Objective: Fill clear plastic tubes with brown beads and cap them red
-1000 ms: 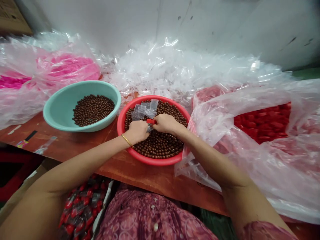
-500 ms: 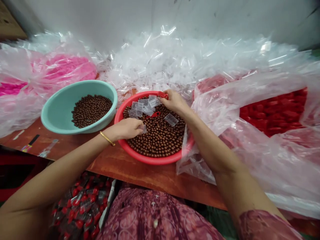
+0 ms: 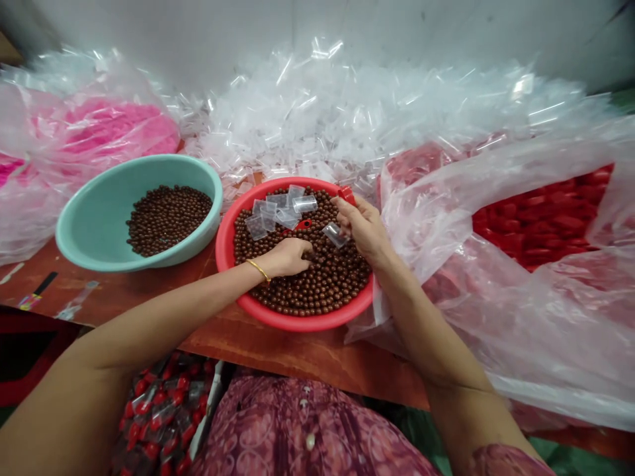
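Round brown balls [image 3: 317,291] fill a red basin [image 3: 302,324] in front of me. My left hand [image 3: 288,258], with a gold bracelet at the wrist, reaches in among them. Its fingers are closed and point down; what they hold is hidden. At the basin's right rim my right hand [image 3: 366,231] grips a small red plastic piece [image 3: 346,194] between thumb and finger. A clear plastic sleeve [image 3: 335,235] lies on the balls just beside its lower fingers. Several more clear sleeves [image 3: 268,215] rest at the far side, near a red piece with a hole [image 3: 303,225].
Left of the basin stands a teal basin [image 3: 94,221] holding more brown balls. A heap of clear sleeves [image 3: 317,119] backs the table. Bags of pink pieces [image 3: 119,129] and red pieces [image 3: 546,218] flank it. Below the edge sits a box of red-capped clear packs [image 3: 163,410].
My left hand has moved right and down into the balls; the clear sleeve at its fingertips no longer shows. My right hand has come off the far rim toward me, a red piece raised in it.
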`<state>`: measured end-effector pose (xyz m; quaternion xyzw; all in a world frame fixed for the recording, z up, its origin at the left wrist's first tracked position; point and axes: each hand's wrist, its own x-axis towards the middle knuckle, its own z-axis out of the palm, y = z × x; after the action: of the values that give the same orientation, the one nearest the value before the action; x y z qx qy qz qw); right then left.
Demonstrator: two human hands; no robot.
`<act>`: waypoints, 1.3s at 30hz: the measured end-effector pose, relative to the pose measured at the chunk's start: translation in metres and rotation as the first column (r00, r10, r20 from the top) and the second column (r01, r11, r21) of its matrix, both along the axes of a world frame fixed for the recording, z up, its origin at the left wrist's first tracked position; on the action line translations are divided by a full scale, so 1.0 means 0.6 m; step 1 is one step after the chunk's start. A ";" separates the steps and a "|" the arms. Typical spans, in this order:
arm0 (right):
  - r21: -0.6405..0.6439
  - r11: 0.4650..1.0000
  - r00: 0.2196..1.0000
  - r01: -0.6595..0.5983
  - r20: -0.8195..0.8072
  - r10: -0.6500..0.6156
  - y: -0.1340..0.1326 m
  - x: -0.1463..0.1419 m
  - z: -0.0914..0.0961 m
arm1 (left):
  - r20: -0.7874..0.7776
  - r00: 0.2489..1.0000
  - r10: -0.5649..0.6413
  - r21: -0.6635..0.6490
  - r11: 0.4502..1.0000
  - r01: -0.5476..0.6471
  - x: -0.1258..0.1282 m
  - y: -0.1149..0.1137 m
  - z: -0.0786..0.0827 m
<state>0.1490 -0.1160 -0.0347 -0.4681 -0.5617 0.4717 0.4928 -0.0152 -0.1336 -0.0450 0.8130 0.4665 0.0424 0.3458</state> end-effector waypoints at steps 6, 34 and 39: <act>-0.046 0.999 0.988 0.025 -0.153 -0.032 -0.017 0.012 0.020 | 0.604 0.728 0.325 -0.479 0.878 0.005 -0.032 -0.001 0.007; 0.054 0.920 0.913 -0.388 0.160 0.376 -0.073 -0.042 0.034 | 0.753 0.427 0.500 -0.572 0.819 0.049 -0.085 -0.075 0.017; 0.061 0.903 0.892 -0.426 0.195 0.408 -0.074 -0.041 0.030 | 0.775 0.388 0.498 -0.545 0.838 0.014 -0.082 -0.075 0.017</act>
<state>0.1242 -0.1603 -0.0167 -0.3509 -0.7140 0.4936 0.3512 -0.0643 -0.1786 -0.0349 0.4718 0.3218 0.4066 0.7132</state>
